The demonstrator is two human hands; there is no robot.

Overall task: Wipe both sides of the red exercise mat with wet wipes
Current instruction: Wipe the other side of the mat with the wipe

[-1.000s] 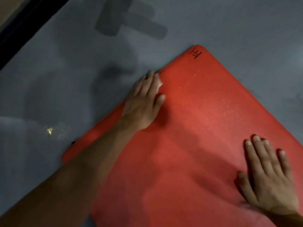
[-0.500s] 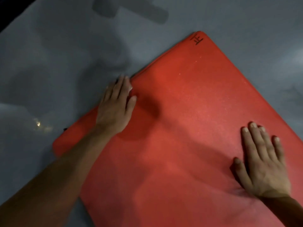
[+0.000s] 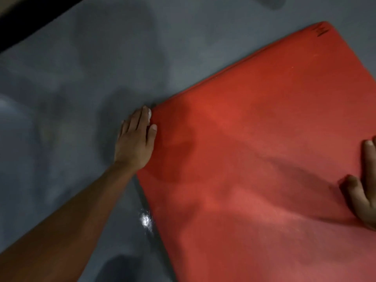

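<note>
The picture is dim and a little soft all over. Nothing has a sharp edge. The grey floor (image 3: 61, 88) looks dark, with big blurry shadows lying across it. One small bright spot of glare (image 3: 146, 220) shines on the floor by the edge of the red mat (image 3: 254, 159). The mat is the brightest thing, and paler patches of light fall on its middle and near part. A dark shadow sits on the mat just beside the left hand (image 3: 135, 139). Another shadow stretches out from the right hand (image 3: 364, 190). The black mark (image 3: 320, 30) at the far corner of the mat is smeared and cannot be read. The top left corner is almost black.
</note>
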